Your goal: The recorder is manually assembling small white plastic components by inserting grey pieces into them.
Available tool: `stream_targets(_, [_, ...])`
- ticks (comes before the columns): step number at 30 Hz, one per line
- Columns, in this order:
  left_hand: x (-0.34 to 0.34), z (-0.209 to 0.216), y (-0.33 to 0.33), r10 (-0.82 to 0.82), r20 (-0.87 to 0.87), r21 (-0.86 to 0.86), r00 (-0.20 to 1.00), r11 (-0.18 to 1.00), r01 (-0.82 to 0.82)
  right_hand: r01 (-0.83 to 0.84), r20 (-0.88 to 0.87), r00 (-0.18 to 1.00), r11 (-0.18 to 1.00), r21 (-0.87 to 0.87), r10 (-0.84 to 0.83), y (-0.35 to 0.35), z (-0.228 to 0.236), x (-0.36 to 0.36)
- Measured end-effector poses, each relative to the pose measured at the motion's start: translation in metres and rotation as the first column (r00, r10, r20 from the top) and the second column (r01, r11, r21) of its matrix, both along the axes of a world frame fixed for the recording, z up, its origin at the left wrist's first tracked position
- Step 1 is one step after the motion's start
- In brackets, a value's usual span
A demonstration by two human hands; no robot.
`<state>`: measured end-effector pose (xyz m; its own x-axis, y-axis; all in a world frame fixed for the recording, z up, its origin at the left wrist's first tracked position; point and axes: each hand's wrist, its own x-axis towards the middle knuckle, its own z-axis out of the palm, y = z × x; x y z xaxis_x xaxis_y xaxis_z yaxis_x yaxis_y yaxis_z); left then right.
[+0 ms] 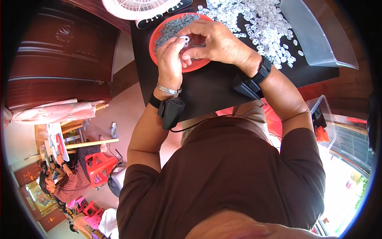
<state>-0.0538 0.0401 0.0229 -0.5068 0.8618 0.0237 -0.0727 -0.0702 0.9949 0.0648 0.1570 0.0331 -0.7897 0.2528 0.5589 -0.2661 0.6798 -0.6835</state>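
Between the thumb and fingers of my left hand (pixel 169 61) is a small white plastic piece with round holes (pixel 185 39). My right hand (pixel 221 43) is curled close against it, its index fingertip by the piece and its thumb near my left fingers. Whether something small sits inside the right fingers is hidden. Both hands are over a round red tray (pixel 153 49) filled with small grey metal parts (pixel 175 27), which look like screws. A large heap of similar white pieces (pixel 270 30) lies on the dark table to the right.
A white fan (pixel 133 10) stands beyond the tray. A translucent plastic bin (pixel 318 36) lies at the table's (pixel 207 89) right side. Black devices (pixel 172 112) are strapped to both wrists, with a cable near my lap. Another person (pixel 73 181) sits at far left by a red stool (pixel 97 169).
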Motion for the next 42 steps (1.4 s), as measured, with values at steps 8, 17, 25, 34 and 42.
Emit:
stream_targets(8, [-0.003,-0.004,0.001,0.009,0.062,0.044,0.998,0.999,-0.011,0.216,-0.105,0.975,0.939,0.267,-0.195,-0.008,-0.007,-0.005])
stream_targets(17, [-0.003,-0.005,-0.001,0.002,0.008,0.096,1.0,0.995,-0.003,0.17,-0.058,0.985,0.95,0.261,-0.161,-0.01,-0.005,-0.002])
stream_targets(25, [-0.003,-0.003,-0.006,-0.022,-0.059,0.105,0.998,0.994,0.028,0.146,-0.031,0.989,0.952,0.268,-0.143,-0.012,-0.005,-0.001])
stream_targets(34, [-0.004,-0.007,-0.004,-0.038,-0.057,0.117,0.998,0.992,0.044,0.188,-0.046,0.982,0.906,0.379,-0.184,-0.012,-0.007,-0.001])
stream_targets(42, [-0.003,-0.013,0.006,0.028,-0.024,0.124,0.999,0.992,-0.025,0.197,-0.049,0.98,0.945,0.26,-0.191,-0.003,-0.01,-0.007])
